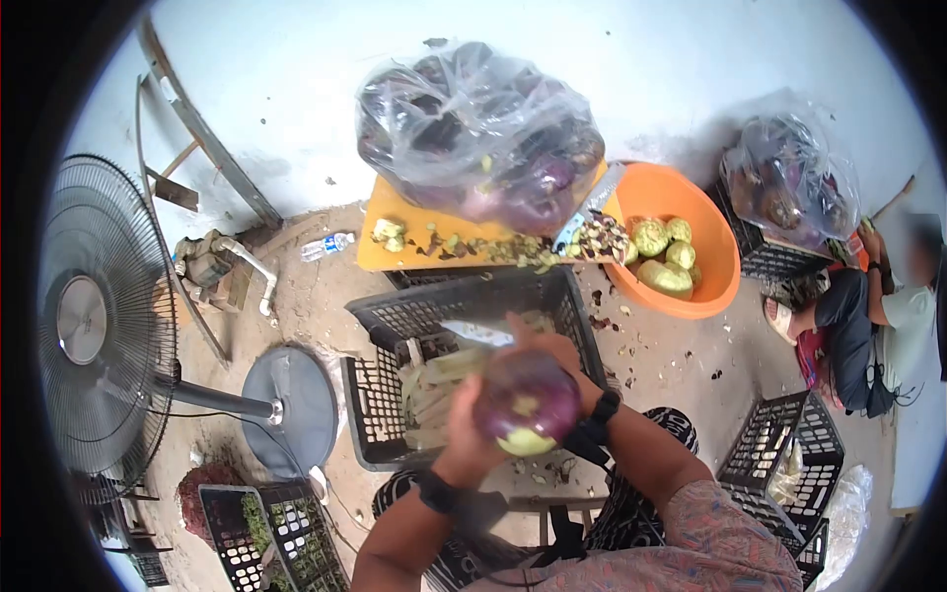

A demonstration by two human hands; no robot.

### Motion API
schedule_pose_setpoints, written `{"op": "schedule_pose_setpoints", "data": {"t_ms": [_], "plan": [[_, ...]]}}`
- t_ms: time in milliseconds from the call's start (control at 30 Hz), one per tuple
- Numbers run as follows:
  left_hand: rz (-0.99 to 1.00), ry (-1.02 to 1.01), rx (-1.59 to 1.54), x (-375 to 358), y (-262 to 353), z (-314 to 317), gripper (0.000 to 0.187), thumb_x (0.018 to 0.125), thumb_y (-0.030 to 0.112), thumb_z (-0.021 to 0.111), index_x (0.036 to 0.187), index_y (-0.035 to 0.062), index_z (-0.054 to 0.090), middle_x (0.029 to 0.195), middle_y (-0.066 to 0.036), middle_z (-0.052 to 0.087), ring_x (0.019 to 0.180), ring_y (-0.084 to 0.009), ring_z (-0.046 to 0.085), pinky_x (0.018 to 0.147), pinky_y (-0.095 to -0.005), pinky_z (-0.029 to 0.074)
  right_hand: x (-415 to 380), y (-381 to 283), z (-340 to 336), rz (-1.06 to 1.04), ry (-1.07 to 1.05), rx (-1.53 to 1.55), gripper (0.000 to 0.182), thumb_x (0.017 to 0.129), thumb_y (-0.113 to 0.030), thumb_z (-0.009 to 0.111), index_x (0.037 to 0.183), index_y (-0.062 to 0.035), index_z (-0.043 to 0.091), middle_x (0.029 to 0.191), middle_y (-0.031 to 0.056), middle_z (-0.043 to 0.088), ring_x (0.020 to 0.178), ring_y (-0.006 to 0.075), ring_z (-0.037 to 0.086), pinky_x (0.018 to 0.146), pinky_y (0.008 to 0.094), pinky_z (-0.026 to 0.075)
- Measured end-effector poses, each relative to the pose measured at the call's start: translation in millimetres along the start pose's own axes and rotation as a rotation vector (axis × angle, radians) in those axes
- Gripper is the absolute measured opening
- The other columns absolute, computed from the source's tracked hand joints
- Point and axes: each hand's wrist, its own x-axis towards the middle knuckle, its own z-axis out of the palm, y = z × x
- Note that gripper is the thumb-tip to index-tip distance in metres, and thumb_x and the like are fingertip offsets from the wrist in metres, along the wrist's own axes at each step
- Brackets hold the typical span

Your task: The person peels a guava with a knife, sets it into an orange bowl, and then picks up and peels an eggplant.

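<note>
A round purple eggplant (534, 397), pale green where its skin is off at the near end, is held over the black crate. My left hand (472, 426) is closed around its left side, with the fingers blurred. Behind the eggplant, my right hand (554, 347) grips a knife (475, 333) whose pale blade points left; its handle is hidden in the hand. Long peel strips (434, 395) lie in the black crate (370, 419) below.
An orange board (380, 259) bears bagged eggplants (483, 128), scraps and another knife (584, 219). Right of it, an orange basin (710, 237) holds peeled eggplants (663, 274). A fan (84, 321) stands left. Another person (888, 306) sits far right beside a second bag (789, 183).
</note>
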Motion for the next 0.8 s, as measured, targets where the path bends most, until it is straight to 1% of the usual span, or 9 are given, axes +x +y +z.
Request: {"op": "schedule_pose_setpoints", "data": {"t_ms": [67,100,200,367,433,533,600,733,800], "plan": [[0.003,-0.068,0.140,-6,2,5,0.062,0.091,0.045,0.042,0.132,-0.0008,0.037,0.128,-0.018,0.049,0.117,-0.0287,0.051,0.101,-0.0420,0.040,15,-5,-13,0.112,-0.246,-0.208,0.056,0.083,-0.032,0.059,0.133,-0.0110,0.043,0.074,0.0139,0.063,0.068,0.0303,0.063,0.058,0.0435,0.048],[-0.016,-0.141,0.113,-5,3,-2,0.061,0.091,0.044,0.042,0.131,-0.0007,0.037,0.128,-0.018,0.048,0.118,-0.0287,0.050,0.102,-0.0415,0.040,17,2,-17,-0.012,-0.075,-0.297,0.061,0.085,-0.040,0.058,0.134,-0.0086,0.040,0.064,0.0137,0.062,0.057,0.0302,0.062,0.048,0.0427,0.046],[0.048,-0.153,0.030,-7,16,-4,0.061,0.091,0.044,0.042,0.132,-0.0012,0.037,0.129,-0.018,0.048,0.119,-0.0290,0.049,0.102,-0.0423,0.039,58,-7,-81,-0.315,0.042,-0.539,0.056,0.082,-0.035,0.063,0.127,-0.0054,0.047,0.056,0.0108,0.058,0.050,0.0282,0.059,0.046,0.0405,0.045],[0.134,-0.145,-0.045,-12,41,-4,0.062,0.091,0.045,0.040,0.132,-0.0014,0.037,0.129,-0.019,0.048,0.120,-0.0293,0.049,0.102,-0.0437,0.039,130,-40,-143,-0.433,0.102,-0.687,0.048,0.085,-0.032,0.059,0.124,-0.0051,0.050,0.057,0.0102,0.059,0.052,0.0284,0.059,0.046,0.0397,0.045],[0.154,-0.141,-0.072,-14,43,-5,0.062,0.091,0.046,0.040,0.132,-0.0015,0.037,0.129,-0.018,0.047,0.120,-0.0294,0.048,0.103,-0.0442,0.039,144,-50,-139,-0.468,0.144,-0.761,0.042,0.087,-0.030,0.057,0.120,-0.0057,0.052,0.057,0.0092,0.060,0.051,0.0277,0.060,0.045,0.0392,0.045],[0.168,-0.244,-0.096,-18,42,-4,0.062,0.092,0.046,0.040,0.133,-0.0012,0.036,0.130,-0.018,0.047,0.120,-0.0292,0.048,0.103,-0.0438,0.039,138,-48,-77,-0.447,0.108,-0.797,0.037,0.086,-0.028,0.056,0.116,-0.0059,0.054,0.058,0.0097,0.060,0.051,0.0278,0.060,0.045,0.0386,0.045],[0.148,-0.258,-0.055,-21,40,-5,0.059,0.093,0.044,0.040,0.133,-0.0008,0.037,0.130,-0.018,0.047,0.121,-0.0285,0.048,0.102,-0.0430,0.039,126,-59,-36,-0.450,0.035,-0.682,0.036,0.086,-0.029,0.056,0.113,-0.0053,0.054,0.059,0.0121,0.060,0.053,0.0307,0.060,0.047,0.0410,0.045],[0.151,-0.253,0.055,-16,35,-12,0.051,0.095,0.037,0.040,0.130,-0.0001,0.039,0.128,-0.017,0.048,0.119,-0.0261,0.050,0.101,-0.0416,0.041,111,-90,-12,-0.367,-0.093,-0.377,0.038,0.085,-0.030,0.056,0.114,-0.0044,0.055,0.062,0.0141,0.061,0.059,0.0333,0.061,0.053,0.0435,0.047],[0.176,-0.288,0.060,-16,36,-14,0.049,0.095,0.035,0.040,0.129,0.0001,0.039,0.127,-0.016,0.049,0.117,-0.0257,0.051,0.100,-0.0413,0.041,114,-94,-11,-0.164,-0.037,-0.103,0.041,0.084,-0.031,0.058,0.114,-0.0031,0.057,0.065,0.0155,0.062,0.066,0.0353,0.062,0.059,0.0437,0.048]]}}
